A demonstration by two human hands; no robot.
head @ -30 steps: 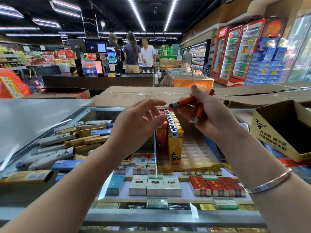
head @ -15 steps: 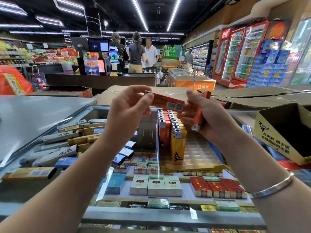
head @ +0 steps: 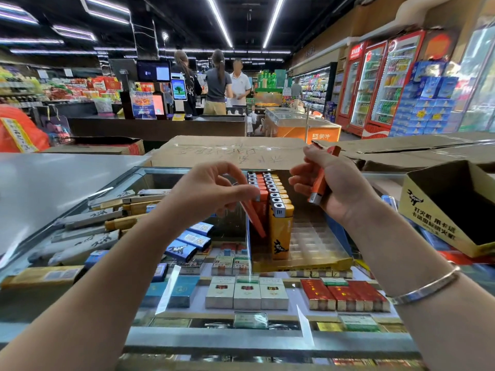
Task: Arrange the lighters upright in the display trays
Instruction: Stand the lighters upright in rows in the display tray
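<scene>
The display tray [head: 316,253] sits on the glass counter [head: 267,341], whose near edge runs closest to the person, and everything here is placed from that tray. Under the glass, nearer than the tray, lie rows of cigarette packs [head: 246,291]. At the tray's left side the left hand [head: 211,191] pinches an orange lighter [head: 254,219] between curled fingertips, its lower end tilted down toward the front slot of the orange row [head: 258,188], just left of the yellow row [head: 278,207]. To seat it well, I judge it should be swung vertical, metal head up, then pressed straight down so it does not knock the neighbours over. Above the tray's right side, over its empty clear slots, the right hand [head: 334,183] grips at least one more orange lighter [head: 318,183]; how many it holds I cannot tell. Right of the tray stands an open yellow carton [head: 439,210]. Behind the tray lie flattened cardboard boxes [head: 230,152]. Far beyond are a checkout counter [head: 158,127] with three people [head: 217,81] standing, and red drink coolers [head: 385,81] far right.
</scene>
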